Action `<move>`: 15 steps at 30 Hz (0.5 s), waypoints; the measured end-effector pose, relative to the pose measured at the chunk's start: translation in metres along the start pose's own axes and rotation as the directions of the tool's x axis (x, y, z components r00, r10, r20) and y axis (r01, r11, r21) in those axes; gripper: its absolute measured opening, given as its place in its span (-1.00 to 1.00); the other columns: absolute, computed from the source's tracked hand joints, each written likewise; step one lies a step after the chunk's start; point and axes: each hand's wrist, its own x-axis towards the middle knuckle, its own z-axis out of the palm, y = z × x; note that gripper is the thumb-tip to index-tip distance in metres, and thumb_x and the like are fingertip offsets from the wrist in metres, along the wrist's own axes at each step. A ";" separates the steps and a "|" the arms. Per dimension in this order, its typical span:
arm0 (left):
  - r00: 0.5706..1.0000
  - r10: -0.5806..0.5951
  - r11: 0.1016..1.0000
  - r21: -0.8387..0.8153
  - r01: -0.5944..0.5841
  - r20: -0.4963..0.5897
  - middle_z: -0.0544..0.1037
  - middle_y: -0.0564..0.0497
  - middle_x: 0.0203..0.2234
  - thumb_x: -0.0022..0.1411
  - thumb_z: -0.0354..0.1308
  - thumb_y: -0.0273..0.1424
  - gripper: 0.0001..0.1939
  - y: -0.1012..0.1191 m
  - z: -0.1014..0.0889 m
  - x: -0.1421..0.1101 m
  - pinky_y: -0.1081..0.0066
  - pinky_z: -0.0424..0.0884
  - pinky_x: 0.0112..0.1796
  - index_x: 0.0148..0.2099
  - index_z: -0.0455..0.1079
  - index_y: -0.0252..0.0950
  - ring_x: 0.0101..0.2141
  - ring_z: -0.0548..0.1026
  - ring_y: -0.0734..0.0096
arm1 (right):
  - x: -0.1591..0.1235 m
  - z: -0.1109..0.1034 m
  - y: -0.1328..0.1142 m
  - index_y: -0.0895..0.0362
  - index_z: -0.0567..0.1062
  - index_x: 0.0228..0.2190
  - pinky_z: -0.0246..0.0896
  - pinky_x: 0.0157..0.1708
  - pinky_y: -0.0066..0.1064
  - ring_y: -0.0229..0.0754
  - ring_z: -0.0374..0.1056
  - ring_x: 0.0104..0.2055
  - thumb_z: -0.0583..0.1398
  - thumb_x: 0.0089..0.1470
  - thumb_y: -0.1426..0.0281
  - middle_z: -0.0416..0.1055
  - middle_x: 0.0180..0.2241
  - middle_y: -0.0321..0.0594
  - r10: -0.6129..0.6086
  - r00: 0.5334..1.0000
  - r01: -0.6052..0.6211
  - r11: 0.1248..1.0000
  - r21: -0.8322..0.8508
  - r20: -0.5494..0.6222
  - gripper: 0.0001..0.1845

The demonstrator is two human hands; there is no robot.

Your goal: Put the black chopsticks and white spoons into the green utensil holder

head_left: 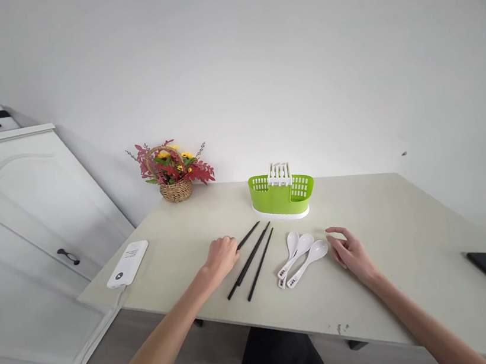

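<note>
Grasping a chopstick (248, 235) with my left fingers (227, 248), I had the right fingers (341, 232) released, loosely bent just beside the three white spoons (312, 252). The other chopsticks (260, 265) lay on the tabletop (170, 239) between my left fingers and the spoons, with the green basket (275, 204) standing upright behind them.

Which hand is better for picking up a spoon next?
Probably the right hand: it's beside the white spoons and looks free, while the left hand covers part of a black chopstick.
</note>
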 end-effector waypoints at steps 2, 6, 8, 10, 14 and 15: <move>1.000 0.003 1.000 0.014 -0.003 0.009 0.50 -0.16 -0.55 0.31 0.17 -0.28 -0.66 0.003 0.000 0.006 0.25 0.40 -0.36 -0.52 0.36 -0.24 -0.42 0.57 0.06 | 0.000 0.000 0.000 0.08 0.39 0.01 -0.03 -0.62 -0.50 -0.33 0.03 -0.64 0.18 0.17 -0.12 0.20 -0.67 -0.51 0.001 1.000 -0.001 1.000 -0.001 0.000 -0.38; 1.000 0.003 1.000 0.009 -0.003 0.010 0.44 -0.14 -0.63 0.27 0.19 -0.27 -0.63 0.005 -0.002 0.016 0.23 0.39 -0.39 -0.58 0.33 -0.23 -0.45 0.57 0.04 | -0.001 -0.001 0.000 0.08 0.40 0.02 -0.04 -0.63 -0.50 -0.34 0.02 -0.64 0.18 0.17 -0.12 0.20 -0.67 -0.50 0.003 1.000 -0.003 1.000 0.002 -0.006 -0.39; 1.000 -0.001 1.000 -0.008 0.001 0.009 0.44 -0.14 -0.66 0.24 0.21 -0.28 -0.62 0.003 -0.006 0.020 0.24 0.39 -0.40 -0.61 0.33 -0.22 -0.48 0.56 0.06 | -0.001 -0.001 0.000 0.09 0.40 0.01 -0.03 -0.64 -0.50 -0.33 0.03 -0.65 0.18 0.16 -0.13 0.20 -0.67 -0.50 0.001 1.000 -0.001 1.000 0.005 -0.013 -0.38; 1.000 0.001 0.999 -0.038 -0.001 0.007 0.47 -0.13 -0.66 0.21 0.22 -0.31 -0.65 0.000 -0.013 0.023 0.25 0.40 -0.41 -0.61 0.36 -0.23 -0.49 0.56 0.08 | 0.002 -0.002 -0.002 0.10 0.41 0.00 -0.04 -0.65 -0.49 -0.33 0.04 -0.65 0.18 0.14 -0.15 0.20 -0.67 -0.49 -0.005 1.000 0.005 1.000 0.007 -0.023 -0.36; 0.999 0.048 0.984 -0.170 -0.052 -0.025 0.64 -0.05 -0.48 0.25 0.20 -0.33 -0.81 -0.003 -0.027 0.028 0.34 0.47 -0.33 -0.41 0.54 -0.20 -0.41 0.62 0.21 | 0.011 -0.003 -0.022 0.09 0.42 -0.05 -0.04 -0.63 -0.48 -0.32 0.02 -0.64 0.19 0.14 -0.16 0.17 -0.69 -0.50 -0.045 0.998 0.045 0.999 -0.005 -0.032 -0.38; 0.997 0.063 0.965 -0.250 -0.074 -0.053 0.67 -0.02 -0.43 0.27 0.19 -0.31 -0.83 -0.002 -0.029 0.029 0.36 0.49 -0.30 -0.34 0.57 -0.18 -0.39 0.63 0.25 | 0.014 -0.001 -0.033 0.09 0.43 -0.06 -0.03 -0.62 -0.47 -0.33 0.02 -0.63 0.18 0.15 -0.14 0.17 -0.69 -0.49 -0.072 0.997 0.071 0.997 -0.014 -0.013 -0.40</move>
